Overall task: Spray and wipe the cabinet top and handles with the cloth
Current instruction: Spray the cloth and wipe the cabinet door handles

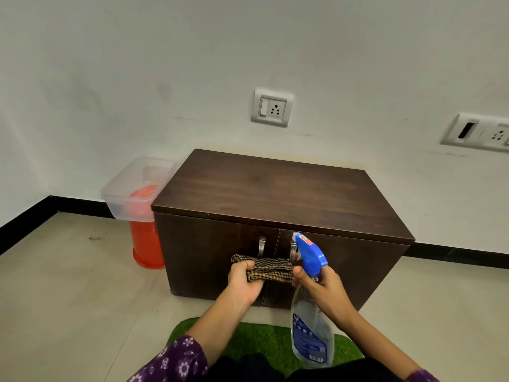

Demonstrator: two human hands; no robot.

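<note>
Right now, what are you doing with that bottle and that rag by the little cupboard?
A person kneels on a green mat in front of a dark wooden cabinet. The left hand holds one end of a folded checked cloth. The right hand holds a clear spray bottle by its blue trigger head and also pinches the cloth's other end. The cloth is stretched just in front of the two door handles. The cabinet top looks bare.

Purple sleeves printed with small pale flowers, reaching partway down both forearms. Bare from there down to the left hand and right hand. No rings or bracelets visible.
</note>
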